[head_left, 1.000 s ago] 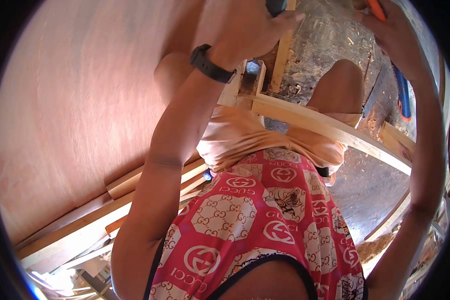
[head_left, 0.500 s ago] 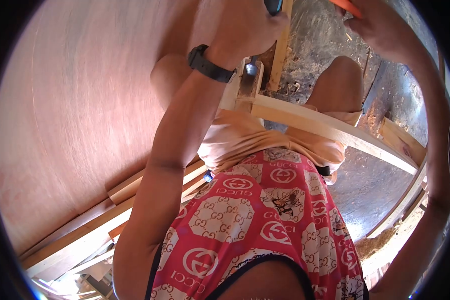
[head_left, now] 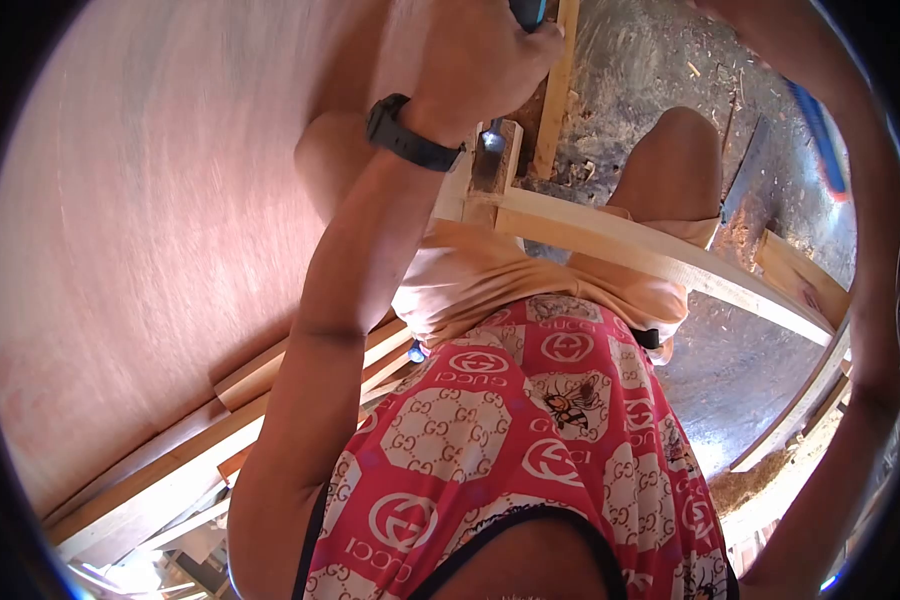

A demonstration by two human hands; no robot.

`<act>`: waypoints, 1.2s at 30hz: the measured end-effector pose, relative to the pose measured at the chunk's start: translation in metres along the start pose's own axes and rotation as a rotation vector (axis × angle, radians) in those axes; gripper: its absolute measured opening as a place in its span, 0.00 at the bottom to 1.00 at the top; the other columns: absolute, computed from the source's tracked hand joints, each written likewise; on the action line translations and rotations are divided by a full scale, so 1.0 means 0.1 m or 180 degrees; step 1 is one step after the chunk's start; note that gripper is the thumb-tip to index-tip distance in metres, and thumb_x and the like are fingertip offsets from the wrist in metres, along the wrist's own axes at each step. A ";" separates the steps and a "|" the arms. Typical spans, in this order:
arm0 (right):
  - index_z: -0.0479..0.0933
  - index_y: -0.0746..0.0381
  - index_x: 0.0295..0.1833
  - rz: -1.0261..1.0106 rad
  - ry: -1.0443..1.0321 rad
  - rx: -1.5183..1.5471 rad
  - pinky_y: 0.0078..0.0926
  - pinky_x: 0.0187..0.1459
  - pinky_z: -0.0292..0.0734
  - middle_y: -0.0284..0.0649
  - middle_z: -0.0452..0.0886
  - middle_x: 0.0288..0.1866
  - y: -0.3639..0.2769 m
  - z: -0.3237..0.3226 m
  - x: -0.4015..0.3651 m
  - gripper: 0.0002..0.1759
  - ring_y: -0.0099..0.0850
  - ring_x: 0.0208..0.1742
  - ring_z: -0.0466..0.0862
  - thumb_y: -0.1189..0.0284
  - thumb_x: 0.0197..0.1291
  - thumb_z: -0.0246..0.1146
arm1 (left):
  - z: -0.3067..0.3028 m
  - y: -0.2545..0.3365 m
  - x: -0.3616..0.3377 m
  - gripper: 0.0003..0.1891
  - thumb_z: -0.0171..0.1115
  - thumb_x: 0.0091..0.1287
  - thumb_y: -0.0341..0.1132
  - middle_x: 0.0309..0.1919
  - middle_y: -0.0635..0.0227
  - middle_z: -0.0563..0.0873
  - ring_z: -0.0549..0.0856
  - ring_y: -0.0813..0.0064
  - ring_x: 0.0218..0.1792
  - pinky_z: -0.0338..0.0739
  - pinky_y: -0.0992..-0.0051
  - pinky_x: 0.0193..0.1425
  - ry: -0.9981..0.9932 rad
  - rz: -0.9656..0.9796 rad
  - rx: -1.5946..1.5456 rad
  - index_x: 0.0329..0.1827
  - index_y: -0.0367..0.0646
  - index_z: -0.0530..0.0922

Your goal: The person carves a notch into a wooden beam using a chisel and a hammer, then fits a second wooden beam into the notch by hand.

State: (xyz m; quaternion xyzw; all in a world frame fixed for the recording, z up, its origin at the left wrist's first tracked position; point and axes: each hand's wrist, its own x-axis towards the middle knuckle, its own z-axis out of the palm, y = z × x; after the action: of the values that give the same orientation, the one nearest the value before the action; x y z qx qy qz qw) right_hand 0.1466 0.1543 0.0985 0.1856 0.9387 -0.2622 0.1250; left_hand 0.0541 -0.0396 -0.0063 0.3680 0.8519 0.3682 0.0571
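Observation:
My left hand (head_left: 485,55), with a black watch on its wrist, is closed around a chisel. The chisel's dark blue handle (head_left: 528,12) pokes out above the fist, and its shiny metal blade (head_left: 491,140) stands over a pale wooden frame piece (head_left: 507,155) between my knees. My right hand (head_left: 735,15) is partly cut off at the top edge, its fingers mostly hidden. Beside the right forearm shows a blue tool handle (head_left: 818,140) with a red-orange end; its other end is hidden by the arm.
A large reddish plywood sheet (head_left: 160,220) fills the left side. A long pale wooden rail (head_left: 660,255) crosses over my lap to the right. Wood chips litter the dark floor (head_left: 635,60). Timber strips (head_left: 180,460) lie at lower left, and a wood offcut (head_left: 805,275) is at right.
My right hand has moved up and partly out of view. The orange end it held at the top is gone from there; a blue handle with a red-orange end shows beside the forearm.

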 end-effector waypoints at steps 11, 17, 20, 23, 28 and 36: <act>0.77 0.60 0.60 -0.0983 0.0163 -0.0411 0.46 0.57 0.78 0.52 0.83 0.52 0.57 0.36 -0.07 0.18 0.47 0.56 0.83 0.67 0.68 0.64 | -0.05 0.20 -0.27 0.13 0.74 0.68 0.36 0.27 0.68 0.82 0.82 0.77 0.28 0.77 0.74 0.33 0.0253 -0.0666 -0.1786 0.45 0.38 0.79; 0.81 0.62 0.53 -0.0306 0.0593 0.0803 0.27 0.35 0.71 0.33 0.76 0.28 1.05 0.72 -0.23 0.13 0.21 0.31 0.74 0.71 0.65 0.70 | -0.42 0.51 -0.11 0.11 0.71 0.71 0.36 0.25 0.73 0.79 0.77 0.83 0.22 0.75 0.78 0.26 -0.0541 -0.1285 -0.1446 0.42 0.41 0.78; 0.81 0.62 0.54 -0.0012 0.0540 0.0975 0.29 0.35 0.71 0.35 0.75 0.27 1.21 0.84 -0.38 0.15 0.23 0.30 0.74 0.69 0.65 0.70 | -0.52 0.12 0.16 0.11 0.71 0.71 0.37 0.22 0.74 0.77 0.75 0.81 0.18 0.73 0.77 0.22 -0.0239 -0.1663 -0.3263 0.37 0.43 0.77; 0.81 0.62 0.55 0.0179 0.0448 0.1329 0.30 0.35 0.71 0.38 0.77 0.28 1.32 0.89 -0.55 0.17 0.24 0.30 0.74 0.68 0.64 0.71 | -0.62 0.35 0.33 0.12 0.71 0.71 0.38 0.20 0.73 0.76 0.74 0.79 0.17 0.72 0.76 0.20 0.0629 -0.1177 -0.2843 0.33 0.45 0.77; 0.81 0.63 0.56 0.0056 0.0787 0.1190 0.30 0.34 0.71 0.38 0.77 0.27 1.45 1.00 -0.57 0.18 0.25 0.28 0.74 0.67 0.64 0.71 | -0.43 0.40 0.21 0.13 0.73 0.70 0.39 0.20 0.74 0.79 0.76 0.81 0.16 0.70 0.79 0.19 0.0563 -0.1143 -0.2678 0.30 0.47 0.78; 0.80 0.64 0.55 0.0373 0.0470 0.1297 0.35 0.37 0.74 0.45 0.78 0.28 1.43 1.18 -0.42 0.18 0.32 0.29 0.78 0.69 0.62 0.70 | -0.21 0.14 -0.12 0.13 0.74 0.70 0.38 0.17 0.77 0.79 0.76 0.85 0.15 0.69 0.81 0.18 -0.0141 -0.1243 -0.1854 0.32 0.46 0.78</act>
State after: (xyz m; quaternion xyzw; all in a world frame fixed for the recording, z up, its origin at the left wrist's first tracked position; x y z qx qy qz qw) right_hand 0.2598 0.1924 -0.0498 0.2800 0.8605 -0.4244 0.0308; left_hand 0.0635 -0.0537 0.0155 0.1742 0.7640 0.5699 0.2474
